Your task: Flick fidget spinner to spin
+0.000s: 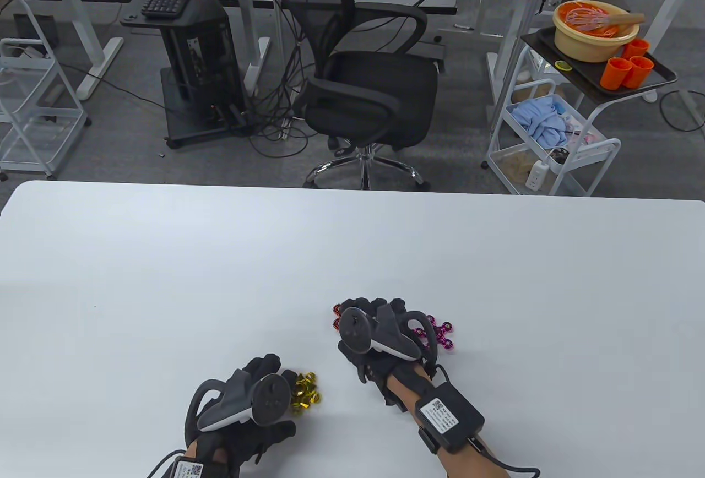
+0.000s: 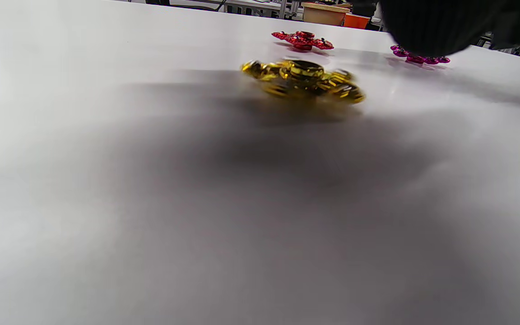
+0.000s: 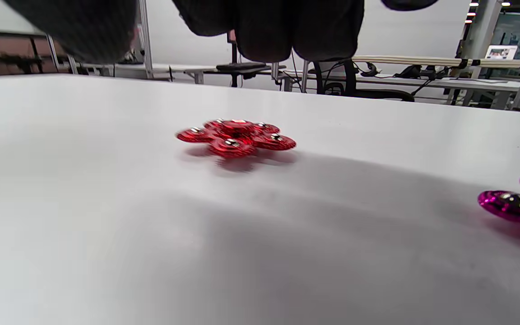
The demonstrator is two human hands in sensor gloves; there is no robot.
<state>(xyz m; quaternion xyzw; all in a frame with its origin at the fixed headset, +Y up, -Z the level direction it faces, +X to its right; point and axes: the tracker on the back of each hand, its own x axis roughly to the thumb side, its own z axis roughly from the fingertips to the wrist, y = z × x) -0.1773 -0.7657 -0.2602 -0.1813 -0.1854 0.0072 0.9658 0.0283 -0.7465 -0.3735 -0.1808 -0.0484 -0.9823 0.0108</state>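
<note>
Gold spinner (image 2: 304,79) blurred; red spinner (image 3: 236,136) blurred; hands above.

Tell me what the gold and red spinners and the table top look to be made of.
Gold spinner: likely metal or metallised plastic, with a mirror-like gold finish and sharp bright glints.
Red spinner: the same sort of glossy metallic finish, with small silver studs on its lobes; metal or plated plastic, I cannot tell which.
Table: smooth white top, probably laminate, with a faint sheen that mirrors the spinners.
</note>
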